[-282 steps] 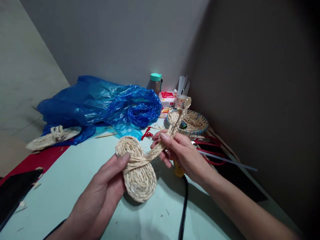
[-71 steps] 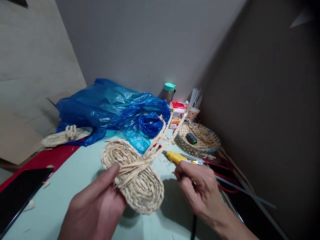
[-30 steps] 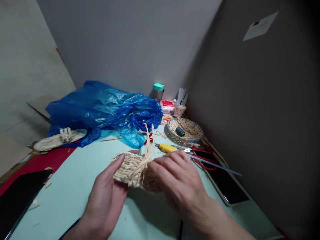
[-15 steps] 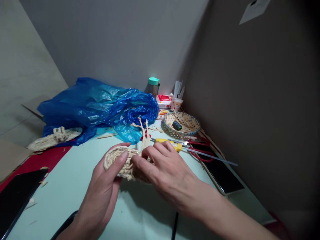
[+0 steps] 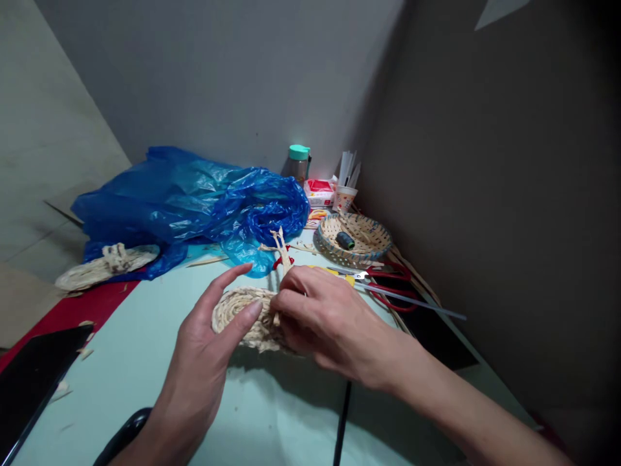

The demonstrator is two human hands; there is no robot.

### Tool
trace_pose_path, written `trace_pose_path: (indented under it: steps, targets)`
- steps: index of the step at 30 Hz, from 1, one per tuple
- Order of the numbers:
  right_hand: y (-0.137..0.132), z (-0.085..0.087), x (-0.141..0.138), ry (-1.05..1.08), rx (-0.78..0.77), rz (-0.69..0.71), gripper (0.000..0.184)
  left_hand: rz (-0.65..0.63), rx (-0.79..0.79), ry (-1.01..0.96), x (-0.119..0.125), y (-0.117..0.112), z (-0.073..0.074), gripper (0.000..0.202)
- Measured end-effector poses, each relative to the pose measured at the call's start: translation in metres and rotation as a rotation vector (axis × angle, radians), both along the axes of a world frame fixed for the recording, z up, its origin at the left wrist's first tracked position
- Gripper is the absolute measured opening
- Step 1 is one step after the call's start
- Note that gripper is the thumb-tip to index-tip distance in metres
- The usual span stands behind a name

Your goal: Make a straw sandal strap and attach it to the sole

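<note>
Just below the middle of the frame, a woven straw piece point(image 5: 242, 312) is sitting between two bare hands, its coiled left lobe showing and its right part disappearing under knuckles. The left hand point(image 5: 206, 346) is spreading loosely about that lobe, the thumb lying across the face and the forefinger standing clear above; its other fingers are hiding behind, so whether they are pressing there I cannot tell. The right hand point(image 5: 334, 317) is bunching its fingertips together on the right part of the piece, pinching it near the waist. Pale straw cords point(image 5: 281, 246) are rising just above those fingers. By its look the piece should be feeling light, dry and pliant, hardly slippery, the thin cords seeming likelier to fray than the dense coil; the thick lobes are offering the safest hold. Beyond, towards the right of the frame, scissors point(image 5: 361, 276) are lying beside a yellow tool point(image 5: 349, 280), and a shallow basket point(image 5: 378, 249) is holding a dark spool point(image 5: 345, 241). Up at centre, a green-lidded bottle point(image 5: 297, 165) is standing behind a blue plastic bag point(image 5: 179, 194), while another woven piece point(image 5: 107, 268) is resting at left.
</note>
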State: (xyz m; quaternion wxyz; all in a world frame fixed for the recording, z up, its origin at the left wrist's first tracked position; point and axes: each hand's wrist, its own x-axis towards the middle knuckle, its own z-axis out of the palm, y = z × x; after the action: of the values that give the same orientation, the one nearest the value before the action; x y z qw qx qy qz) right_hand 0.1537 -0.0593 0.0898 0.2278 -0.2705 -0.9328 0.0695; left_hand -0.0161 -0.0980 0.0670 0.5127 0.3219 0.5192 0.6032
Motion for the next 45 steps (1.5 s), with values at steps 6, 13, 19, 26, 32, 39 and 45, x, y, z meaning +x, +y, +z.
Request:
trace_pose_path:
  steps: [6, 13, 19, 26, 32, 39, 45]
  targets:
    - [0.007, 0.006, 0.008, 0.117, -0.198, 0.018, 0.009, -0.094, 0.046, 0.286, -0.01, 0.004, -0.01, 0.037]
    - [0.002, 0.005, 0.01, 0.153, -0.25, -0.013, 0.017, -0.181, 0.131, 0.399, -0.01, 0.009, -0.013, 0.033]
    - [-0.007, 0.009, 0.018, 0.381, -0.351, -0.036, 0.012, -0.222, 0.215, 0.406, -0.008, 0.01, -0.011, 0.022]
    - [-0.012, -0.009, 0.038, 0.464, -0.581, -0.341, 0.021, -0.238, 0.306, 0.44, -0.019, 0.009, -0.011, 0.014]
    - [-0.025, -0.022, 0.03, 0.583, -1.215, -0.073, 0.025, -0.301, 0.383, 0.648, -0.023, 0.008, -0.014, 0.024]
    - [-0.047, -0.034, 0.021, 0.378, -0.676, -0.332, 0.014, -0.111, 0.408, 0.882, -0.029, 0.009, -0.012, 0.012]
    - [-0.055, -0.048, 0.017, 0.436, -0.461, -0.299, 0.02, -0.006, 0.16, 0.777, -0.032, 0.009, -0.005, 0.012]
